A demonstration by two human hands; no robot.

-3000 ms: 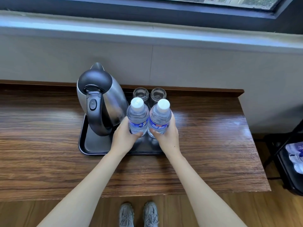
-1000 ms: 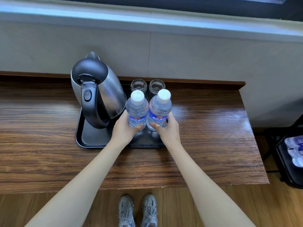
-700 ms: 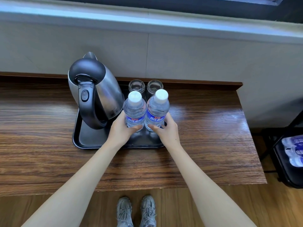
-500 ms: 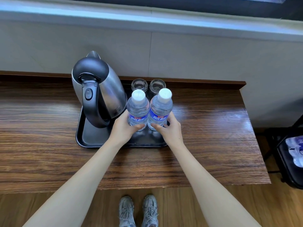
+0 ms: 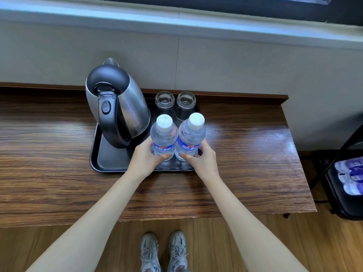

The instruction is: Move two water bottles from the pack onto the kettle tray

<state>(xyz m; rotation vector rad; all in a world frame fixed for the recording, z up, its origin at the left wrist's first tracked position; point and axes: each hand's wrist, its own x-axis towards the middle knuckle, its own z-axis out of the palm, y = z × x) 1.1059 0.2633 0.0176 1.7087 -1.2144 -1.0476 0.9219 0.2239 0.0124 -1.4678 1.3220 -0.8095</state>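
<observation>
Two clear water bottles with white caps and blue labels stand upright side by side on the right half of the black kettle tray (image 5: 110,163). My left hand (image 5: 146,160) wraps the lower part of the left bottle (image 5: 163,137). My right hand (image 5: 202,159) grips the lower part of the right bottle (image 5: 190,136). The bottles touch each other. The wrapped pack of bottles (image 5: 349,176) lies on a black stand at the far right, partly cut off by the frame edge.
A steel kettle (image 5: 117,107) with a black handle fills the tray's left half. Two upturned glasses (image 5: 175,102) stand at the tray's back, just behind the bottles. The tray rests on a wooden desk (image 5: 245,163) against a wall under a window sill.
Both hands stay closed on the two bottles on the tray. The bottles have barely shifted; only the camera view has moved slightly.
</observation>
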